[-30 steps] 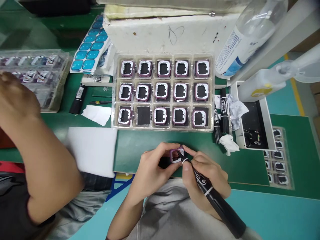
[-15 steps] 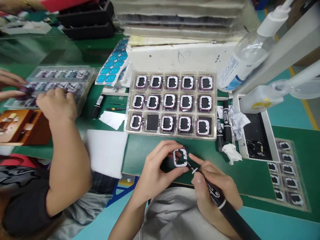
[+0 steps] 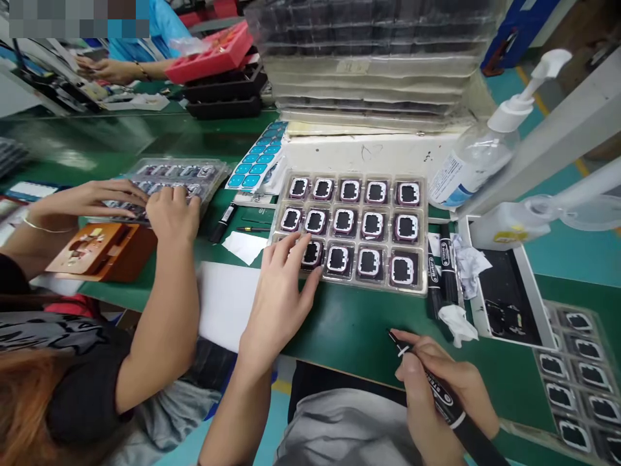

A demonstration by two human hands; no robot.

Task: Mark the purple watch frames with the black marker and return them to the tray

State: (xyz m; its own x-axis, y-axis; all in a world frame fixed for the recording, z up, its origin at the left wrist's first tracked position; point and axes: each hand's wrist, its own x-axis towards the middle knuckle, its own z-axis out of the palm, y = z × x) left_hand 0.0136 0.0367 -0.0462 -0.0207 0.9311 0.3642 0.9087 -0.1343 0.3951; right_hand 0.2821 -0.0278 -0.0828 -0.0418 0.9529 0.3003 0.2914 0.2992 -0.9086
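My left hand (image 3: 280,285) reaches over the front row of a clear plastic tray (image 3: 422,246). Its fingers and thumb close around a small square watch case (image 3: 311,254), which has a purple side and a white inner rim and sits in a tray pocket. The front-left pocket is hidden behind my fingers. Similar cases (image 3: 340,259) fill the other visible pockets. Lower right, my right hand (image 3: 439,382) grips an uncapped black marker (image 3: 444,395), its tip pointing up and left above the green table, apart from the tray.
Black markers (image 3: 445,259) and crumpled tissues (image 3: 458,323) lie right of the tray, beside a white box (image 3: 528,291) and a pump bottle (image 3: 478,155). Another tray (image 3: 572,362) is at far right. On the left, a co-worker's hands (image 3: 172,210) work over a tray near a brown box (image 3: 107,249).
My left hand has carried the watch case from in front of me up to the vacant front-row pocket. The marker in my right hand has moved away from the case, slightly right and down.
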